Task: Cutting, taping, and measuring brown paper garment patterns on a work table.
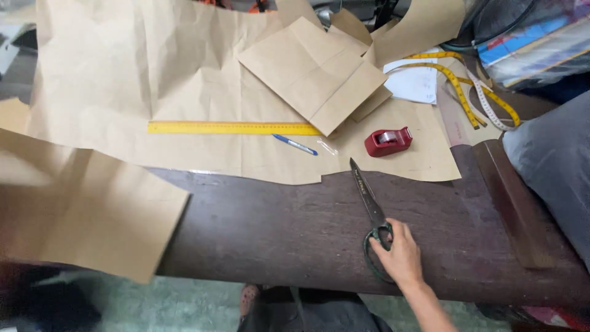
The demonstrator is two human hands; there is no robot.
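Right hand (402, 255) has fingers (393, 229) curled through and over the dark green handles of the tailor's scissors (370, 206), gripping them; scissors lie flat on the dark wooden table (270, 227), blades closed, tip pointing away toward the brown pattern paper (153, 74). Left hand not visible. On the paper: one yellow ruler (233, 128), one blue pen (295, 144), one red tape dispenser (388, 141), one folded brown paper piece (313, 71). One yellow measuring tape (458, 83) curls at right, beside one white sheet (415, 80). Another brown paper piece (86, 209) hangs off the left table edge
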